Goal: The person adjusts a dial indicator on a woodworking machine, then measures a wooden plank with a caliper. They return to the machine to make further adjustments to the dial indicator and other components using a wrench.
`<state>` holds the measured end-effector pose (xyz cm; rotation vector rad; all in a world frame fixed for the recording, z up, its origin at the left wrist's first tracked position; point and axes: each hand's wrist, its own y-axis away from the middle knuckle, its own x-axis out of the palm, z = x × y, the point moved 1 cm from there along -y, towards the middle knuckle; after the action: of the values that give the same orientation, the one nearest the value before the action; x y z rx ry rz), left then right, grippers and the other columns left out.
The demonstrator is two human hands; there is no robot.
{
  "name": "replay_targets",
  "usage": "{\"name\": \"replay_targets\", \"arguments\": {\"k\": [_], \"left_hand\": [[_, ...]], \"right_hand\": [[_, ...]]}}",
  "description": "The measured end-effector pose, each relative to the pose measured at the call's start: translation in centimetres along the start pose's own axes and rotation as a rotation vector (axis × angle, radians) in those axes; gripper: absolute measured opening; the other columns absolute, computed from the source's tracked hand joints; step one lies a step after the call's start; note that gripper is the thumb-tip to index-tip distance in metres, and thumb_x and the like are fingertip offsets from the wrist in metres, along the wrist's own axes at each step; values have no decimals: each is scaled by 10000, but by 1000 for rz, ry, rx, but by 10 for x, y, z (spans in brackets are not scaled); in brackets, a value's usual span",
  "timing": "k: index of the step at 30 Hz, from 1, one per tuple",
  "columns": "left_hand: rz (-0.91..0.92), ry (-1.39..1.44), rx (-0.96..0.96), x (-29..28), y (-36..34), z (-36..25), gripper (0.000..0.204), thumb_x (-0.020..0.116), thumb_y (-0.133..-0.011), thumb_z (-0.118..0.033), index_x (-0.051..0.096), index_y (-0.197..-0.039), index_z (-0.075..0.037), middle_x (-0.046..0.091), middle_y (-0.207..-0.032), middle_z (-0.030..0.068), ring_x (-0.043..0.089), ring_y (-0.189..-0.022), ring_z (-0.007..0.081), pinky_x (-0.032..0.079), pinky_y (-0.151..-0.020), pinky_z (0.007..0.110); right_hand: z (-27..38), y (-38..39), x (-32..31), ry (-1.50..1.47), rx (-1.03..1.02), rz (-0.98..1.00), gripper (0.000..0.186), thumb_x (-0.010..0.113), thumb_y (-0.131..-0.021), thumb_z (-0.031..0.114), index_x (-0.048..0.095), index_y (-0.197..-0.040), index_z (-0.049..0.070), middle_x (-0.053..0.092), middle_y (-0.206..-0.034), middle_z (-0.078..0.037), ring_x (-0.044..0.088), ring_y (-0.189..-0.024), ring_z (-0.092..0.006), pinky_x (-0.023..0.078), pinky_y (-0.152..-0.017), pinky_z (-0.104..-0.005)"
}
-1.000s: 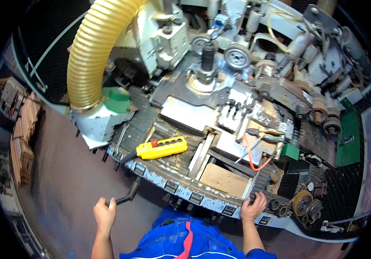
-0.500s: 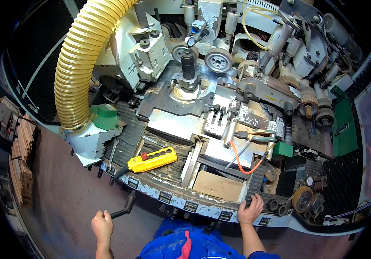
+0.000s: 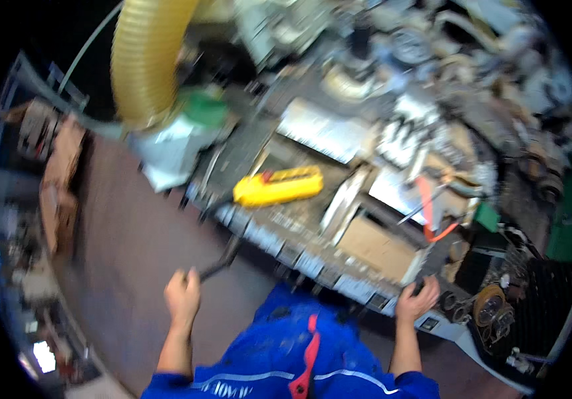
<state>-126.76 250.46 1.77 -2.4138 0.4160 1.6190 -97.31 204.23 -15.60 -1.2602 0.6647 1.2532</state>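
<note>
Below the machine's front edge, my left hand [image 3: 183, 296] is closed round the grip of a dark hand crank [image 3: 227, 258]. The crank's arm rises from my fist toward the underside of the edge. My right hand [image 3: 418, 301] lies on the front edge of the machine bed [image 3: 299, 256], its fingers spread and bent over the ledge, with nothing seen in them. A yellow push-button pendant [image 3: 279, 186] with a red button lies on the bed between and beyond my hands. Blur hides fine detail.
Pliers [image 3: 462, 184] and an orange hose [image 3: 426, 206] lie beyond my right hand. Pulley-like wheels [image 3: 489, 307] sit to its right. A thick yellow ribbed duct [image 3: 147, 63] hangs at the far left. Long wooden pieces [image 3: 60, 179] are stacked beyond the floor at left.
The view has swung left, so the machine appears tilted and farther right, and the picture is blurred. My left hand stays on the crank and my right hand on the edge.
</note>
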Motion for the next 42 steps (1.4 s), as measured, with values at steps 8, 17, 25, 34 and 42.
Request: {"name": "replay_targets", "arguments": {"k": [8, 17, 25, 34, 42], "left_hand": [[56, -34, -133, -13, -3, 2, 336, 766, -902, -333, 701, -873, -4, 678, -681, 175, 652, -598, 336, 527, -636, 430], [-284, -307, 508, 8, 35, -18, 556, 854, -819, -243, 640, -1294, -49, 703, -1113, 144, 660, -1094, 324, 450, -1066, 503], [-200, -268, 681, 58, 96, -20, 409, 745, -852, -150, 670, -1241, -50, 708, -1218, 94, 631, -1246, 304, 192, -1260, 574], [-156, -376, 994, 69, 93, 14, 363, 651, -877, -112, 686, -1230, -35, 688, -1338, 141, 576, -1377, 335, 144, -1279, 562], [68, 54, 398, 77, 102, 30, 319, 728, -872, -106, 676, -1166, 4, 695, -1200, 184, 621, -1172, 368, 413, -1102, 498]], "right_hand": [[5, 2, -3, 13, -38, 26, 384, 630, -919, 210, 626, -1248, 10, 579, -1390, -187, 507, -1312, -397, 366, -1112, -518], [0, 0, -3, -1, -74, 0, 416, 650, -886, 227, 616, -1248, 26, 597, -1349, -190, 521, -1286, -409, 394, -1074, -541], [14, -5, -15, -70, 41, 66, 424, 690, -865, 222, 622, -1244, 43, 559, -1381, -187, 471, -1325, -412, 354, -1118, -541], [0, -67, -26, -314, 76, -45, 436, 724, -859, 207, 610, -1242, 32, 563, -1369, -196, 483, -1316, -417, 361, -1115, -536], [-5, -302, 0, -46, 112, -113, 549, 746, -864, 327, 595, -1291, 17, 610, -1298, -219, 557, -1226, -424, 445, -1057, -533]]}}
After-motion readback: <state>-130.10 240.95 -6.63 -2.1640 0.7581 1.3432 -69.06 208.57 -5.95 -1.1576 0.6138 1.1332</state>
